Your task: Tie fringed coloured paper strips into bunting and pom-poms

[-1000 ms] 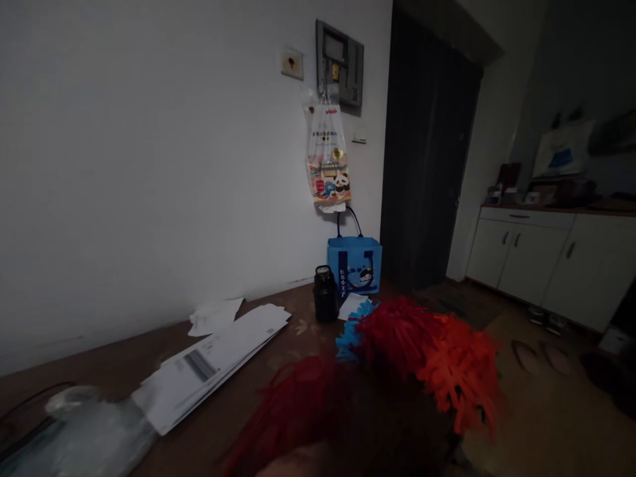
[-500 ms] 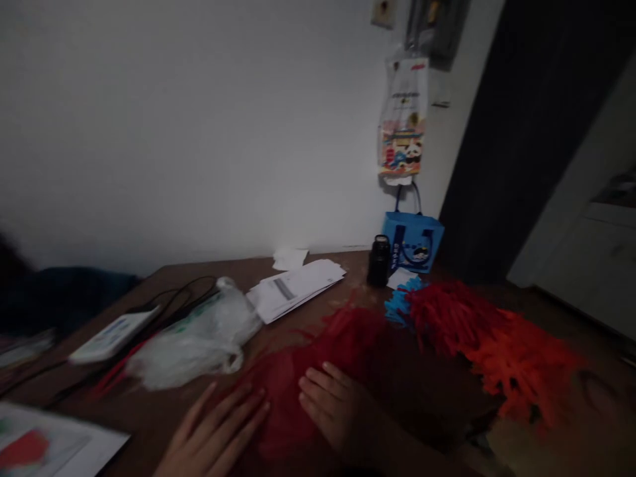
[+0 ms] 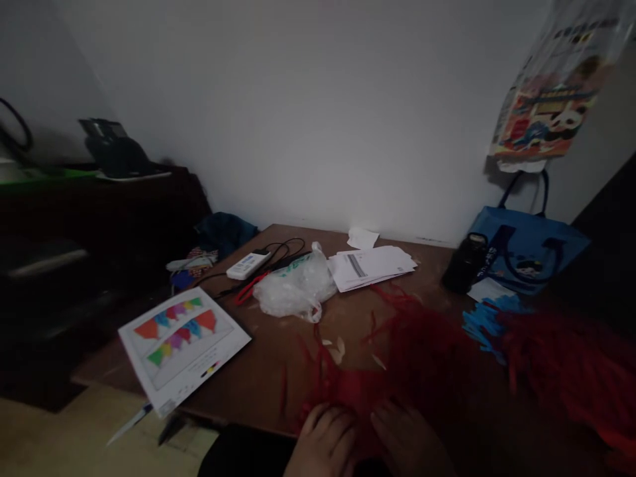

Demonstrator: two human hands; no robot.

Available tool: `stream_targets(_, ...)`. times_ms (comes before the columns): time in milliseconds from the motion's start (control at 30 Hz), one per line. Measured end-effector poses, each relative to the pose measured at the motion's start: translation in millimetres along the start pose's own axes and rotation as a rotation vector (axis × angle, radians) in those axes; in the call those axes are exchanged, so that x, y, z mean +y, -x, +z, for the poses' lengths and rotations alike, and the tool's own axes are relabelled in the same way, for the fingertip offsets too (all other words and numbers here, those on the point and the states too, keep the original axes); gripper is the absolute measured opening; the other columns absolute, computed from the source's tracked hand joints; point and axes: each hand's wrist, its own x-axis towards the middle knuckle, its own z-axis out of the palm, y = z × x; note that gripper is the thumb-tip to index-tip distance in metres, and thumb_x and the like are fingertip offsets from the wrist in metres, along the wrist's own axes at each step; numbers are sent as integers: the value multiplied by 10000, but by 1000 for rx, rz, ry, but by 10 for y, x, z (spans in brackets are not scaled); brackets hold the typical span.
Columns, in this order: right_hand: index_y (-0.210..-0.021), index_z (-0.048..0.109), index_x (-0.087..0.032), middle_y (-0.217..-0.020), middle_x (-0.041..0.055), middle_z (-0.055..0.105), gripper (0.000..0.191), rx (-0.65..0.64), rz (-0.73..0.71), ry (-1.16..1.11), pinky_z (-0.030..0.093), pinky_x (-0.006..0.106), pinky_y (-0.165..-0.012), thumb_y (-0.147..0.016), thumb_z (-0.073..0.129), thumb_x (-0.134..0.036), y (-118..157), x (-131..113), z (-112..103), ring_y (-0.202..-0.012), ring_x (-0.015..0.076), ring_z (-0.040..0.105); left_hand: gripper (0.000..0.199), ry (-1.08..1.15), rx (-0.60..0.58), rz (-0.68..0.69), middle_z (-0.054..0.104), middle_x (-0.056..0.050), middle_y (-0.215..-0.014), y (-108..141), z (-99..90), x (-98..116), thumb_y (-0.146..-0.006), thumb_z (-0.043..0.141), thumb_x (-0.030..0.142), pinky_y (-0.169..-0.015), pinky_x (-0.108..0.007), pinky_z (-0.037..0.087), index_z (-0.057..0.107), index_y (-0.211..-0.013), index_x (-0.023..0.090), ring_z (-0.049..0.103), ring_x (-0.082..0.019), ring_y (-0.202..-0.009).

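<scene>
A sheet of red fringed paper lies on the brown table close in front of me, its loose strips trailing toward the back. My left hand is on its left side, fingers curled over a bunched part of the paper. On the other side, my right hand rests with its fingers laid on the red paper; they look blurred and dim. A darker heap of red strips spreads just beyond my right hand.
A printed sheet with coloured bunting overhangs the table's left edge. Behind are a clear plastic bag, a white power bank and white papers. At right stand a black bottle, a blue bag and red fringe.
The view has swung left, bringing the whole printed sheet into sight. My left hand's spread fingers have curled on the red paper, and both hands sit nearer the table's front edge.
</scene>
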Motion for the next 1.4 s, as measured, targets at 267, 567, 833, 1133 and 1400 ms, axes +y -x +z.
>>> stream_targets(267, -1012, 654, -162, -849, 30, 751, 241, -18, 78, -81, 400, 344, -992, -894, 445, -143, -63, -50, -54, -840, 153, 673, 315, -5, -10, -133, 744, 2, -931, -23, -228, -41, -755, 533, 52, -938, -358, 452, 602, -1011, 221, 690, -178, -844)
stream_targets(567, -969, 651, -222, -814, 16, 719, 347, -119, 424, -84, 440, 326, -765, -1034, 313, -264, -277, -24, -210, -798, 185, 639, 211, 193, -306, -344, 703, -20, -826, -159, -201, -167, -930, 440, 111, -787, -346, 457, 619, -918, 223, 648, -194, -781)
stream_targets(833, -898, 635, -204, -661, 40, 642, 379, -212, 595, 145, 335, 376, -655, -1031, 290, -286, -412, -27, -9, -601, 220, 545, 209, 9, -567, -702, 730, -81, -893, -501, -100, -221, -936, 462, 166, -822, -359, 466, 669, -913, 186, 669, -242, -858)
stream_targets(1133, -996, 666, -165, -970, 140, 679, 271, -97, 560, 277, 353, 463, -809, -990, 403, -230, -413, 128, -184, -891, 288, 583, 213, -48, -600, -703, 747, -96, -878, -602, -130, -233, -937, 453, 195, -792, -337, 492, 662, -976, 182, 707, -244, -838)
stream_targets(1400, -904, 665, -169, -822, 28, 666, 431, -204, 183, -120, 356, 358, -912, -1034, 255, -194, -447, -56, -139, -802, 173, 556, 201, -11, -607, -699, 745, -120, -849, -631, -137, -256, -932, 478, 197, -778, -375, 520, 674, -955, 161, 714, -277, -823)
